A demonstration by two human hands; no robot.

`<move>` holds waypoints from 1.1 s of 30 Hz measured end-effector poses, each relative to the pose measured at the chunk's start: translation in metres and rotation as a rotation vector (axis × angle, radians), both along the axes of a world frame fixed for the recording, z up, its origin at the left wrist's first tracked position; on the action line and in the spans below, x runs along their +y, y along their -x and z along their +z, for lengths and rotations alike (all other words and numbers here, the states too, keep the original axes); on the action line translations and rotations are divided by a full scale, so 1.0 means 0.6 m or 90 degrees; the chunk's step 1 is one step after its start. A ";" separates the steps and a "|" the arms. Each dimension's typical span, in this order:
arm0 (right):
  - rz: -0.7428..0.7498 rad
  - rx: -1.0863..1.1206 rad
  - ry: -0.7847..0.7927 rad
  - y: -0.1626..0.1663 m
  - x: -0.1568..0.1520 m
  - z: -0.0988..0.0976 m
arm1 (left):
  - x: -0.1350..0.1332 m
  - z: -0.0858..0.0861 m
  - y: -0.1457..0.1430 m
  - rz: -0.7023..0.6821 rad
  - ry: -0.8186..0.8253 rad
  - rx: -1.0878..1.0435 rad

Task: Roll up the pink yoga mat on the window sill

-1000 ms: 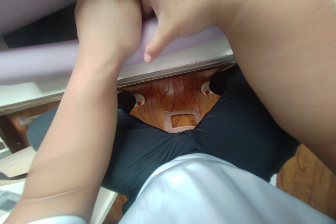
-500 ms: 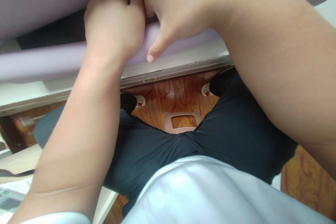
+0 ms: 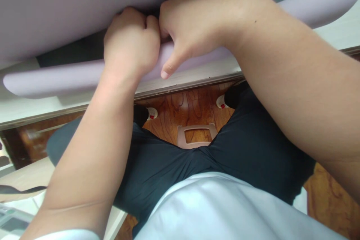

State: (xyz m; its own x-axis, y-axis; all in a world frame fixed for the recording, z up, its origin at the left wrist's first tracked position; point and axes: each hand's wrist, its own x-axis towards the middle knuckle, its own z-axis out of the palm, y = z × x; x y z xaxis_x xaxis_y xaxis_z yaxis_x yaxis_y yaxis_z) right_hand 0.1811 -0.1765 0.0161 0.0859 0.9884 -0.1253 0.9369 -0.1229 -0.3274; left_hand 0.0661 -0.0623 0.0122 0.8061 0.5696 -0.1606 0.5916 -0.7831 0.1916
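My left hand is a closed fist pressed against a pale lilac padded piece that runs across the view like a rolled edge. My right hand sits right beside it, knuckles touching the left, fingers curled in behind the roll and the thumb pointing down over its front. A broad lilac surface lies above the roll, with a dark gap between the two. What the curled fingers hold inside the gap is hidden.
Below the roll a white table edge runs across. Under it I see my dark trousers, my light shirt, a wooden floor, a brown stool edge and white chair feet.
Both hands and the lilac roll sit lower and a little further right in the view than before. More of the upper lilac surface shows. The grip looks unchanged.
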 end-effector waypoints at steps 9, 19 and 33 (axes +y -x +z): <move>-0.013 0.001 0.005 0.005 -0.002 0.004 | 0.002 0.004 0.001 0.002 0.011 0.003; -0.025 0.006 0.026 0.011 -0.003 0.013 | 0.002 -0.007 0.008 -0.008 -0.005 -0.036; -0.034 -0.010 0.030 0.014 -0.007 0.010 | 0.004 -0.008 0.011 0.004 0.012 -0.037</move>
State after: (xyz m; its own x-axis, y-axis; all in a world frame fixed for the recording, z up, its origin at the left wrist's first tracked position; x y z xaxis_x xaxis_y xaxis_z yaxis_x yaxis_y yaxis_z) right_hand 0.1729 -0.1806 0.0222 0.1412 0.9753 -0.1701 0.9335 -0.1884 -0.3052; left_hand 0.0598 -0.0596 0.0075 0.8110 0.5716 -0.1247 0.5836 -0.7756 0.2405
